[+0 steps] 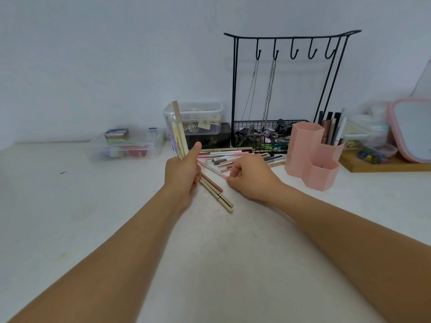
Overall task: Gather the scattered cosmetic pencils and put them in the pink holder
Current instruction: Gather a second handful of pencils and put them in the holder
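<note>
My left hand (184,173) is closed around a bunch of cosmetic pencils (179,134), gold and white ones that stick up above the fist. My right hand (250,177) pinches the pink end of a thin white pencil (213,169) that lies on the table. Two gold pencils and a brown one (218,192) lie between the hands. Several more pencils (235,156) are scattered behind my right hand. The pink holder (311,155), made of hexagonal cups, stands to the right, and one rear cup holds several pencils.
A black wire jewellery stand (286,89) with a full basket stands behind the pencils. Clear plastic boxes (193,117) (126,145) sit at the back left. A pink-rimmed mirror (412,129) and a wooden tray (382,165) are at the right.
</note>
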`<control>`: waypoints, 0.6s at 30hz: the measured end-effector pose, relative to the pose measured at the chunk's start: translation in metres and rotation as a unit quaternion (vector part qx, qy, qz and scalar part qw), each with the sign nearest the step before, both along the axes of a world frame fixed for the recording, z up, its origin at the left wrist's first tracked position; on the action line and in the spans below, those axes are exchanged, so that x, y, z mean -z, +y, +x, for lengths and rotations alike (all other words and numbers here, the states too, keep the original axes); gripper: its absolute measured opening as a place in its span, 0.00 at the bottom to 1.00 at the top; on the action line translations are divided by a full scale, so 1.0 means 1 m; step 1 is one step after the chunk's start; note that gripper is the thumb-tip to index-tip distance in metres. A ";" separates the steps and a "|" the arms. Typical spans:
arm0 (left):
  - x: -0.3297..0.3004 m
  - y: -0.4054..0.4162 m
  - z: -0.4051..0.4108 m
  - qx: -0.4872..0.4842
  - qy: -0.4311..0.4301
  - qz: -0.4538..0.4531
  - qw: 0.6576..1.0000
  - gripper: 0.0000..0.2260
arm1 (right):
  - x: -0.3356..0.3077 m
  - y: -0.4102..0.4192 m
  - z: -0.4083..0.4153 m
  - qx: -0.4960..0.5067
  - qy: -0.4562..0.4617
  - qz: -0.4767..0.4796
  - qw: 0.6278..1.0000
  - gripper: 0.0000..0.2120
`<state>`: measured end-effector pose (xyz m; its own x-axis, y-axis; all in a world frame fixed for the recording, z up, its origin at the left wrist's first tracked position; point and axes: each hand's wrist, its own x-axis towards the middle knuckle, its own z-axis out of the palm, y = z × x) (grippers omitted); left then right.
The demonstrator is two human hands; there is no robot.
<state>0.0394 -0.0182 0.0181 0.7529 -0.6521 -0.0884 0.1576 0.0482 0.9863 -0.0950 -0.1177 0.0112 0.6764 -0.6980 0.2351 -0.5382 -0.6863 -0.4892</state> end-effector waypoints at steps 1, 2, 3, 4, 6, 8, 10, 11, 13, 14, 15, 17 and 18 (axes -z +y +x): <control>0.000 0.000 0.000 0.000 0.002 0.004 1.000 0.19 | 0.000 -0.001 0.001 0.001 0.002 0.002 1.000 0.09; -0.001 0.000 -0.001 0.000 0.001 0.009 1.000 0.18 | 0.000 -0.002 0.001 0.003 -0.001 0.008 1.000 0.09; -0.001 -0.001 -0.002 -0.002 -0.002 0.012 1.000 0.17 | 0.001 -0.003 0.001 0.007 -0.012 0.017 1.000 0.11; -0.001 -0.001 -0.002 -0.004 -0.004 0.014 1.000 0.15 | 0.001 -0.005 0.001 0.016 -0.031 0.035 0.999 0.13; 0.000 -0.002 -0.001 -0.005 -0.007 0.016 1.000 0.15 | -0.002 -0.007 -0.001 0.038 -0.097 0.128 0.986 0.15; 0.002 -0.001 0.001 -0.001 -0.015 0.021 1.000 0.18 | -0.007 -0.004 -0.004 0.043 -0.162 0.289 0.943 0.12; 0.003 0.000 0.001 0.007 -0.020 0.017 1.000 0.18 | -0.010 0.001 -0.005 0.003 -0.209 0.392 0.896 0.08; 0.002 0.000 0.000 0.015 -0.020 0.009 1.000 0.18 | -0.011 0.003 -0.004 -0.022 -0.225 0.406 0.885 0.09; 0.000 0.002 -0.003 0.030 -0.018 -0.015 0.999 0.18 | -0.012 0.010 -0.001 -0.063 -0.251 0.395 0.882 0.10; -0.001 0.002 -0.006 0.039 -0.021 -0.026 0.999 0.18 | -0.012 0.014 0.000 -0.078 -0.259 0.378 0.885 0.10; -0.002 0.003 -0.009 0.049 -0.029 -0.039 0.998 0.18 | -0.012 0.019 0.002 -0.096 -0.264 0.358 0.890 0.10; -0.003 0.004 -0.018 0.080 -0.040 -0.074 0.993 0.17 | -0.012 0.029 0.006 -0.132 -0.270 0.320 0.899 0.07; -0.004 0.005 -0.022 0.096 -0.035 -0.092 0.990 0.16 | -0.011 0.034 0.008 -0.148 -0.272 0.306 0.900 0.06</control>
<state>0.0173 -0.0133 0.0220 0.6134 -0.7842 0.0934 0.1125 0.2038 0.9725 -0.0870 -0.0834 0.0224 0.7551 -0.6174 0.2206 0.0584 -0.2717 -0.9606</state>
